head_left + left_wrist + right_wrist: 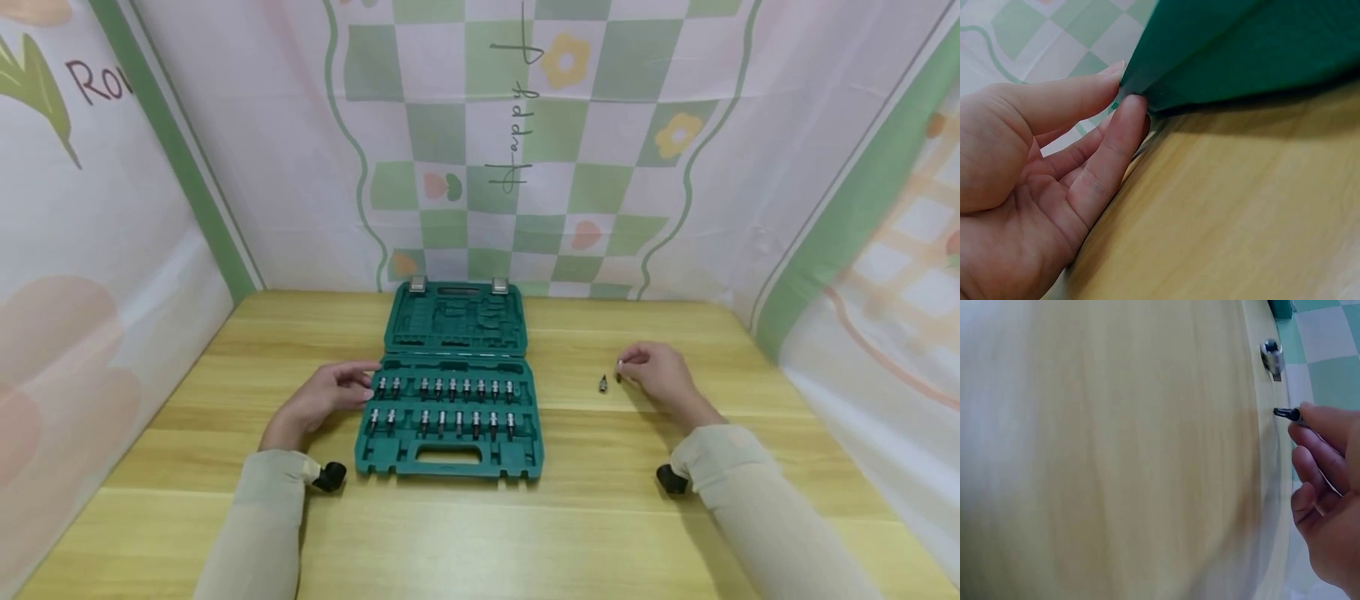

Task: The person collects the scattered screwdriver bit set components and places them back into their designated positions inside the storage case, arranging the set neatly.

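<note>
A green tool case [450, 400] lies opened out on the table, with two rows of metal bit sockets [467, 390] in its near half. At its left edge, my left hand [322, 398] touches the side with thumb and fingertips. The left wrist view shows those fingers [1100, 162] against the green case wall [1241, 56]. Off to the right of the case, my right hand [662, 372] pinches a small bit socket [1288, 414] between thumb and fingertip, its dark tip sticking out. Beside that hand, another bit socket [603, 384] stands on the table.
The case lid [456, 317] leans back behind the near half, its two latches [500, 286] at the top. A patterned cloth [517, 150] hangs along the rear of the wooden table [480, 542], with more cloth at both sides.
</note>
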`<state>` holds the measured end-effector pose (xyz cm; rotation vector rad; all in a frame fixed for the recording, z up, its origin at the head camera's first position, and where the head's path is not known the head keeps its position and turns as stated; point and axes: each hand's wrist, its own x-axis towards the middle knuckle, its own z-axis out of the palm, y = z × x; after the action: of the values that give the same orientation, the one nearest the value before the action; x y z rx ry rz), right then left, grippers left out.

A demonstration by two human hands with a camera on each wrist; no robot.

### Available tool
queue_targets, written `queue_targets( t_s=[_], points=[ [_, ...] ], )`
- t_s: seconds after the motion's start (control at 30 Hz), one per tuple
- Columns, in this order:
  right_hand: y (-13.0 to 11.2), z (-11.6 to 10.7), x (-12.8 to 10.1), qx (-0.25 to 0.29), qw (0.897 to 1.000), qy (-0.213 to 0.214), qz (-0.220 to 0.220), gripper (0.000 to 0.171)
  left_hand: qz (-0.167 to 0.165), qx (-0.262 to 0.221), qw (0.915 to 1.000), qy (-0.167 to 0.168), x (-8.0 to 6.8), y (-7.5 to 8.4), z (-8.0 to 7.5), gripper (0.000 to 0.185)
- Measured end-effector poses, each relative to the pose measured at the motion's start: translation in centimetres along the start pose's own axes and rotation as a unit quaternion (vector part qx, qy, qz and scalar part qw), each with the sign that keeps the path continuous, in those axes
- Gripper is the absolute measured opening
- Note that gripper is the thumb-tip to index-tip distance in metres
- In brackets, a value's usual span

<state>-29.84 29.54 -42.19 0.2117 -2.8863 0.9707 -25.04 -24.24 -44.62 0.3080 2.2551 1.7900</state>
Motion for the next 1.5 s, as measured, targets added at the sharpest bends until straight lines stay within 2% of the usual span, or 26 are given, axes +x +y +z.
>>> queue_targets(
  t_s=[0.1,0.3,0.47,0.77,1.13,1.5],
  points=[
    [-0.2,0.4,0.2,0.004,1.000,0.023,0.010,0.011,0.000,-0.001,1.0000,0.000,0.0,0.0,0.0,0.050],
    [-1.3,1.2,0.6,0.048,0.996,0.058,0.042,0.013,0.004,0.003,1.0000,-0.004,0.1,-0.2,0.0,0.050],
    [-2.1,2.1,0.8,0.071,0.995,0.068,0.028,0.013,0.005,0.000,1.0000,-0.004,0.1,-0.2,0.0,0.050],
    [-3.9,3.4,0.8,0.083,0.994,0.074,0.014,0.011,-0.004,-0.008,1.0000,-0.004,0.2,-0.2,0.1,0.051],
    [-7.2,4.7,0.4,0.088,0.995,0.052,-0.002,0.009,-0.008,-0.004,1.0000,0.002,0.0,0.0,0.1,0.051],
    [-10.1,5.7,-0.8,0.144,0.990,0.007,0.004,0.010,-0.010,-0.011,0.9999,0.001,0.0,0.0,0.1,0.051]
  ],
)
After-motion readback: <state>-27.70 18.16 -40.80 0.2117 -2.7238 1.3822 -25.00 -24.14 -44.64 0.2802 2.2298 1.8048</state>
